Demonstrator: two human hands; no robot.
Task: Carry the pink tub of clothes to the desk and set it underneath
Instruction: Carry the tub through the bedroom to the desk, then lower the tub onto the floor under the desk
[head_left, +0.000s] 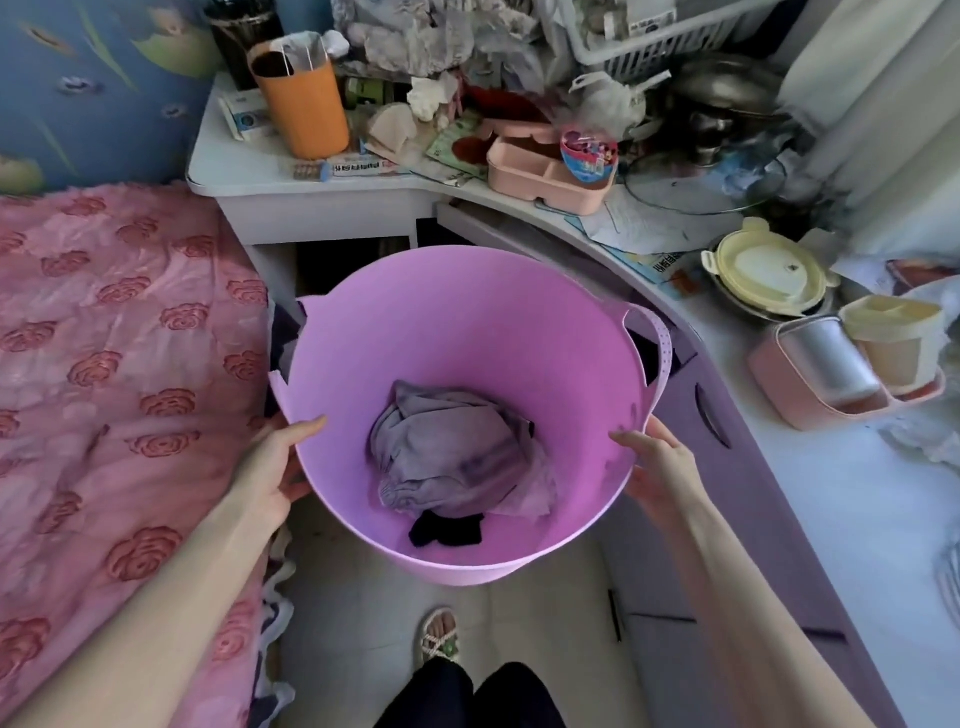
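Observation:
The pink tub (457, 317) hangs in the air in front of me, above the tiled floor. In its bottom lie a crumpled lilac garment (447, 447) and a small black piece of cloth (447, 530). My left hand (275, 462) grips the tub's left rim, thumb inside. On the right rim my right hand (660, 467) holds it the same way. The white curved desk (322, 187) stands just beyond the tub, with a dark opening (353, 260) under its top, partly hidden by the tub's far wall.
A bed with a pink rose cover (114, 389) runs along the left. The desk top bends round to the right, crowded with an orange cup (301, 104), pink lunch boxes (545, 171), a yellow lidded bowl (763, 270) and papers. Lilac drawers (727, 467) sit at right. My sandalled foot (440, 636) stands below.

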